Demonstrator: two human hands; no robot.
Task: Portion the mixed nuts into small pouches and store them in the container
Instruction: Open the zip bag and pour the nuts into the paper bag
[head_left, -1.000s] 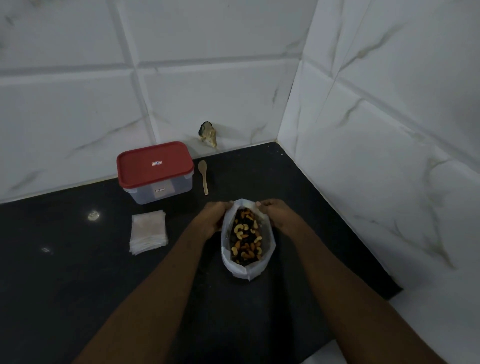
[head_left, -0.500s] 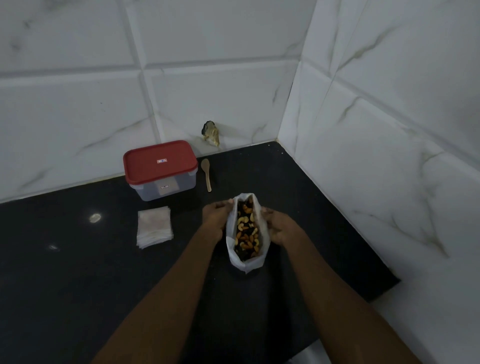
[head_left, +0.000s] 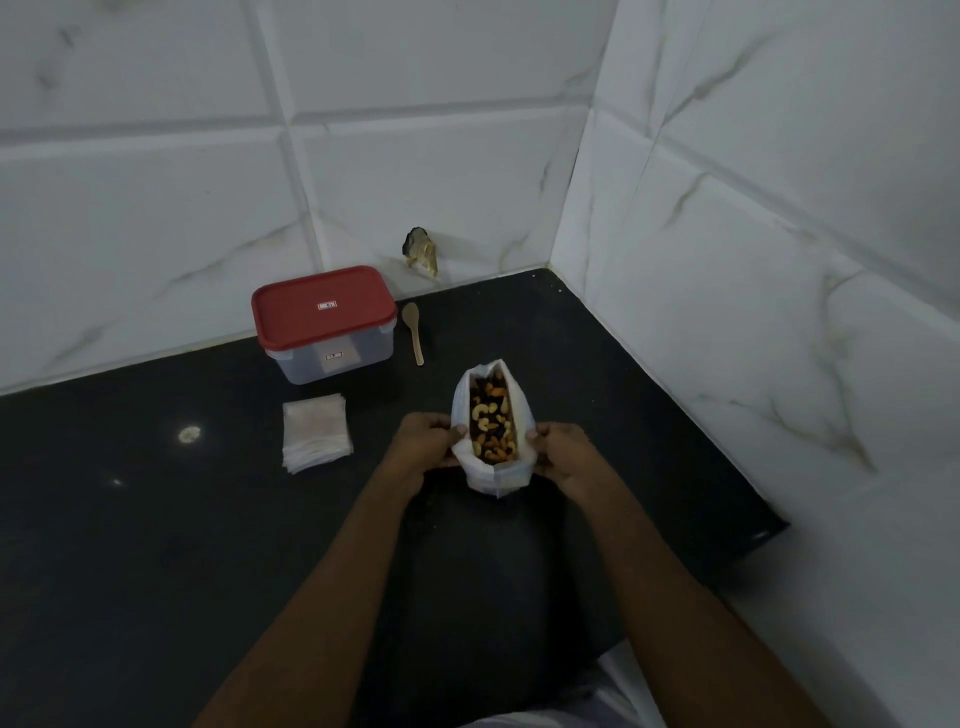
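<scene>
A white bag (head_left: 493, 475) stands on the black counter (head_left: 156, 545), its top spread to show mixed nuts (head_left: 491, 421) inside. My left hand (head_left: 423, 441) grips the bag's left rim and my right hand (head_left: 563, 452) grips its right rim. Behind and to the left sits a clear container with a red lid (head_left: 324, 306), closed. A stack of small white pouches (head_left: 314, 431) lies left of my left hand. A wooden spoon (head_left: 414, 332) lies between the container and the bag.
White marble-tiled walls meet in a corner at the back right (head_left: 576, 208). A chipped hole in the tile (head_left: 421, 249) shows above the counter's back edge. The counter's right end stops at a white ledge (head_left: 831, 597).
Both hands have slid from the far end of the bag's mouth toward its near end, and the opening has narrowed into a long slot. The view shifted slightly.
</scene>
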